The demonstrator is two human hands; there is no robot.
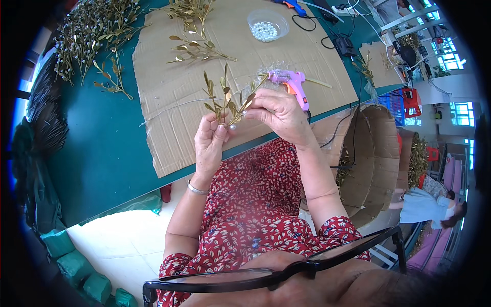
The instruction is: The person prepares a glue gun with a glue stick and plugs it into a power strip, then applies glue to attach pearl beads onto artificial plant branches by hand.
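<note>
My left hand (pixel 209 142) pinches the base of a gold artificial leaf sprig (pixel 225 102) between thumb and fingers, above the near edge of the cardboard. A white pearl bead (pixel 233 127) shows at the sprig's lower end, beside the left fingertips. My right hand (pixel 281 113) is closed in a pinch at the sprig's right side; a small pale spot is at its fingertips, too small to name. Just beyond the right hand, a pink-purple hot glue gun (pixel 289 81) lies on the cardboard with a glue stick (pixel 318 82) out of its back.
Beyond it, a see-through bowl (pixel 250 21) holds pearl beads. More gold sprigs (pixel 202 51) lie on the cardboard sheet (pixel 174 138); a large pile (pixel 94 38) covers the green table's (pixel 97 153) far left. A blue glue gun (pixel 292 6), cables and a cardboard drum (pixel 381 153) are rightward. Another person (pixel 427 207) is far right.
</note>
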